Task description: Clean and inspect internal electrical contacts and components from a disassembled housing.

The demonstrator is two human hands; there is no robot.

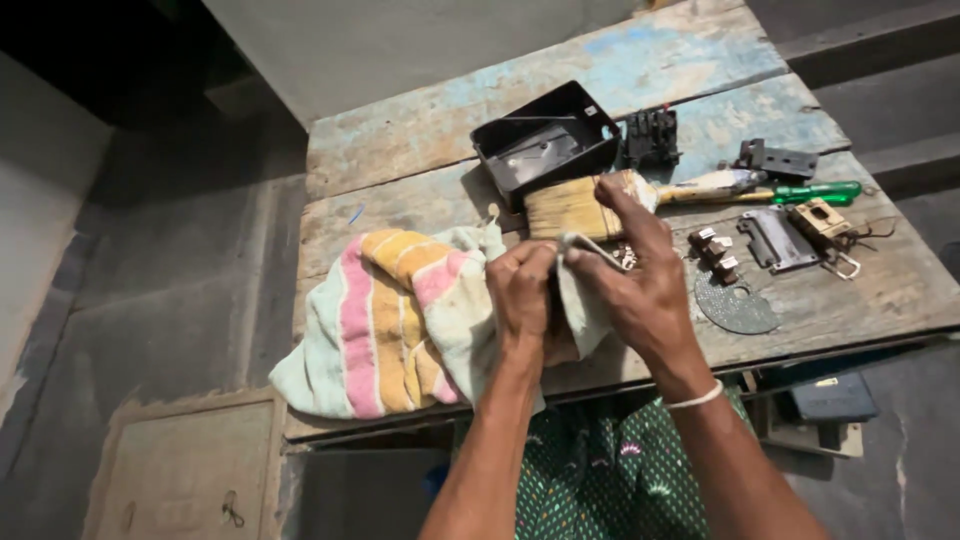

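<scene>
Hidden and cut-off parts, centre and lower frame

Whatever is gripped between the left hand [523, 290] and right hand [640, 285] is covered by the striped cloth [400, 320] and cannot be identified. Both forearms are cut off by the bottom edge. The small metal parts [716, 250] at centre right are too small to be told.

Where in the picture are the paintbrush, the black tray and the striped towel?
paintbrush [568, 207], head view, on its pale bristles.
black tray [592, 134], head view, on its right wall.
striped towel [385, 320], head view, on the pink and yellow stripes.
</scene>
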